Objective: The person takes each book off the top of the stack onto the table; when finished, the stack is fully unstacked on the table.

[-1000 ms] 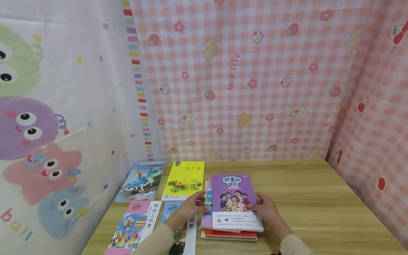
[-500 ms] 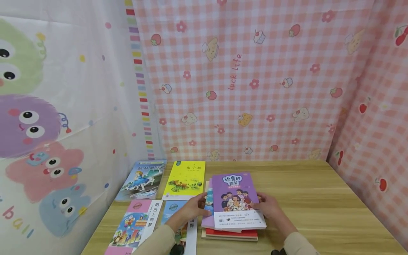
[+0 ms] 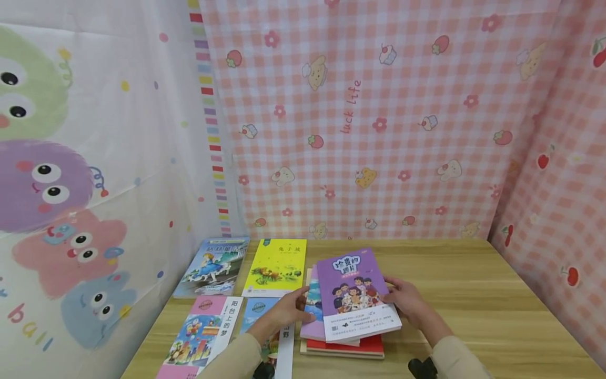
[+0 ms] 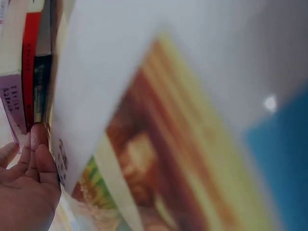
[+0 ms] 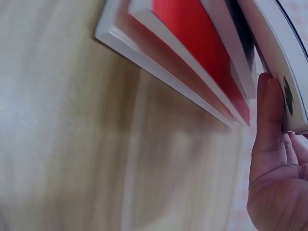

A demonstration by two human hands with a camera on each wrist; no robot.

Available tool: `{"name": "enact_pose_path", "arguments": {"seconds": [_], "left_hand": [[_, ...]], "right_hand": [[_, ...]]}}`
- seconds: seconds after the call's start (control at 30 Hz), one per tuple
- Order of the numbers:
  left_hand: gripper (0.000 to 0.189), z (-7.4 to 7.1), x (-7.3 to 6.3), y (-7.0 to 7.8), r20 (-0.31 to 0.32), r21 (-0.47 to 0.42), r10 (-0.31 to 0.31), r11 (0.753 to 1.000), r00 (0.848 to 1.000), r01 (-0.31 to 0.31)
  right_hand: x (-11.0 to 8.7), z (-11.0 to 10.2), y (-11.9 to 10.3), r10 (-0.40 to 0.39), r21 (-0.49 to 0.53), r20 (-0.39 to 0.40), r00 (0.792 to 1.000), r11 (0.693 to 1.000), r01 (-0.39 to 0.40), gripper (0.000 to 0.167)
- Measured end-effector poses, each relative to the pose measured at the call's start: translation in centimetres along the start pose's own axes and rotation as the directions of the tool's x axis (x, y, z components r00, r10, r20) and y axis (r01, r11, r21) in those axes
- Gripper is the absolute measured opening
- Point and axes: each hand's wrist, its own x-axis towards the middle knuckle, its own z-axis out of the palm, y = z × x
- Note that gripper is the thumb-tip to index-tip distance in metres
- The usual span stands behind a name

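Note:
In the head view, a purple children's book (image 3: 352,289) with a white band lies tilted over a stack of books, its right edge raised. My right hand (image 3: 408,304) holds it by that edge, also seen in the right wrist view, where the fingers (image 5: 272,106) lie along the book's pages. My left hand (image 3: 286,313) rests at the stack's left side, thumb on a pink-and-blue book (image 3: 312,329). In the left wrist view its fingertips touch the spines, near a red book (image 4: 30,62). Lower in the stack a red cover (image 3: 371,345) shows.
Left of the stack lie a blue book (image 3: 213,268), a yellow book (image 3: 276,266), a pink-edged book (image 3: 201,334) and another blue book (image 3: 255,310), partly under my left arm. The wooden table (image 3: 473,305) extends right. Patterned cloth (image 3: 379,147) hangs behind and at both sides.
The purple book has shifted right and turned counter-clockwise, uncovering more of the pink-and-blue book. My right hand has moved slightly right and up with it; my left hand stays at the stack.

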Motion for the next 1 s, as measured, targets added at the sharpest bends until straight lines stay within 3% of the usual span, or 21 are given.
{"name": "enact_pose_path", "arguments": {"seconds": [0.27,0.6,0.83,1.0], "left_hand": [[0.084,0.1,-0.2,0.2,-0.004,-0.009,0.009,1.000,1.000,-0.009],[0.090,0.1,-0.6,0.0,0.010,-0.037,0.000,0.999,1.000,0.001],[0.091,-0.1,-0.5,-0.4,0.016,-0.023,0.004,1.000,1.000,-0.003],[0.090,-0.1,-0.1,-0.2,0.033,-0.016,-0.026,1.000,0.999,0.026]], "right_hand": [[0.7,-1.9,-0.6,-0.013,0.005,-0.009,1.000,1.000,0.013,0.062],[1.6,-5.1,0.2,-0.004,0.048,-0.037,0.999,0.999,0.006,0.066],[2.6,-8.0,0.2,0.009,0.117,-0.021,1.000,0.993,-0.007,0.070],[3.2,-10.4,0.3,0.014,0.140,-0.013,1.000,0.990,-0.012,0.073]]}}
